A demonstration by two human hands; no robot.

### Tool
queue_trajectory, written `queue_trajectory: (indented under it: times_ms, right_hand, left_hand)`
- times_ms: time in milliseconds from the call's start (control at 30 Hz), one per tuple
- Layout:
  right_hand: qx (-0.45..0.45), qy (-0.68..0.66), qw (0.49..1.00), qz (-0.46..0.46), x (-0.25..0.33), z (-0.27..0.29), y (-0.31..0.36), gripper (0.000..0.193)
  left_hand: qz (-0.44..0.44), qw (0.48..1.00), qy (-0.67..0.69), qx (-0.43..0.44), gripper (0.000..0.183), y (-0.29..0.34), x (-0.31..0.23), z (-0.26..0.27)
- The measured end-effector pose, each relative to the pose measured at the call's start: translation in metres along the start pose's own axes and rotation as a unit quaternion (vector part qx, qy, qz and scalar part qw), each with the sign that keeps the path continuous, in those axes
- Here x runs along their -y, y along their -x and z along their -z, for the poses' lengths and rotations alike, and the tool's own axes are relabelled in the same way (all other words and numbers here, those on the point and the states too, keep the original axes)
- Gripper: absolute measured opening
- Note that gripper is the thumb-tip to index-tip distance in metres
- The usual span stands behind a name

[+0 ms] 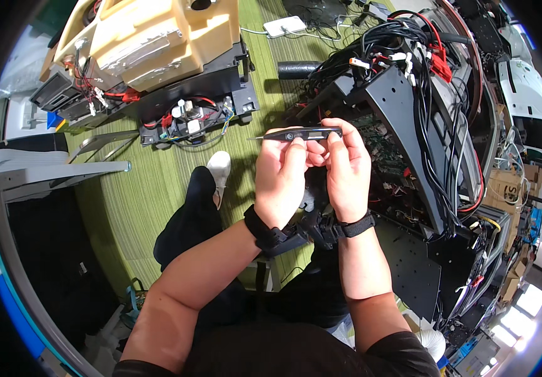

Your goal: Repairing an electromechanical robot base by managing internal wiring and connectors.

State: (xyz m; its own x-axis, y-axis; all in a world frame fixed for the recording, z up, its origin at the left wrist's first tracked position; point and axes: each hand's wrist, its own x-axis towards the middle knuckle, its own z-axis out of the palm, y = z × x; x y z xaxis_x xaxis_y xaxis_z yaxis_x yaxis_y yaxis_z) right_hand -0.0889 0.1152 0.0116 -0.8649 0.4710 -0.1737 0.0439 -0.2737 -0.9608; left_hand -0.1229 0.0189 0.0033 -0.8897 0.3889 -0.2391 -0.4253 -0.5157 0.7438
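Observation:
Both my hands hold a slim black test pen [305, 134] level in front of me. Its thin metal tip points left, and a small greyish window and a round mark show on its body. My left hand [281, 176] grips the tip half, thumb pressed on the top face. My right hand [349, 179] pinches the other end between thumb and fingers. Each wrist wears a black strap with a dark device. Just right of my right hand stands an open black metal chassis [396, 107] with green circuit boards and loose cables inside.
At upper left a yellowish moulded housing [151, 44] sits on a black base with exposed wiring [189, 116]. A grey metal frame [64, 173] juts in from the left. Black cable bundles [384, 38] hang over the chassis. A white power adapter [285, 26] lies on the green carpet [139, 207].

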Motion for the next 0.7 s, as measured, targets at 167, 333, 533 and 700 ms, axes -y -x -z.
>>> queue_trajectory:
  times_ms: [167, 333, 533, 700]
  right_hand:
    - [-0.004, 0.007, 1.0, 0.003, 0.0017, -0.0003, 0.0009, 0.02]
    - [-0.011, 0.025, 1.0, 0.012, 0.004, -0.0019, 0.0021, 0.021]
    - [-0.01, 0.038, 0.999, 0.017, 0.0052, -0.001, 0.0032, 0.022]
    - [0.004, 0.015, 1.0, 0.021, 0.0036, 0.0004, 0.003, 0.022]
  left_hand:
    - [0.018, 0.999, -0.025, -0.019, 0.012, 0.0016, 0.0004, -0.0011]
    - [0.019, 0.999, -0.016, -0.035, 0.025, 0.0029, 0.0012, -0.0036]
    - [0.022, 0.999, 0.003, -0.039, 0.019, 0.0016, 0.0037, -0.0029]
    - [0.018, 0.999, 0.023, -0.035, 0.012, 0.0005, 0.0055, -0.0009]
